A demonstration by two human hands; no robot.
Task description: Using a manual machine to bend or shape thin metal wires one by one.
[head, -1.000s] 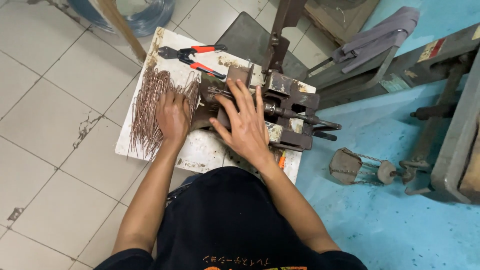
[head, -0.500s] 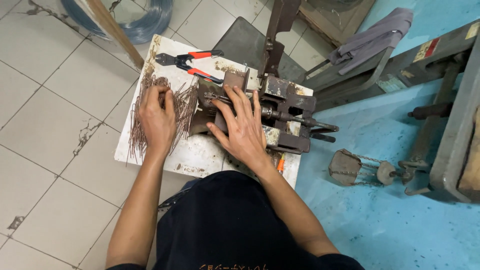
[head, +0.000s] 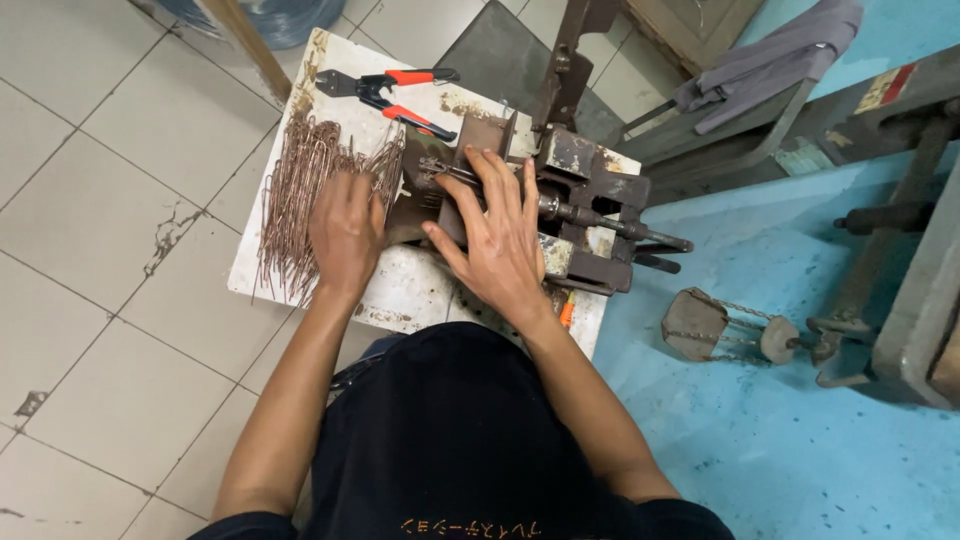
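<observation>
- My right hand (head: 497, 235), centre of frame, lies open with fingers spread flat over the rusty brown metal bending jig (head: 545, 205); it grips nothing, fingertips near a thin wire piece (head: 450, 172) seated in the jig.
- My left hand (head: 345, 232), just left of it, rests palm down, fingers loosely curled, on the edge of the loose pile of thin copper-brown bent wires (head: 300, 190). Whether it pinches a wire underneath, I cannot tell.
- Pile and jig both sit on the stained white board (head: 410, 290); the pile fills its left half.
- Red-handled black cutting pliers (head: 390, 88) lie at the board's upper edge, apart from both hands.
- Right of frame: blue painted floor (head: 760, 430) with a small rusty chained fitting (head: 730, 330).
- Risk, as I judge it: fingers draped over the jig's moving parts could be nipped if the mechanism shifts.
- Risk: wire ends are sharp and tangled; lifting one may drag others off the board onto the tiles.
</observation>
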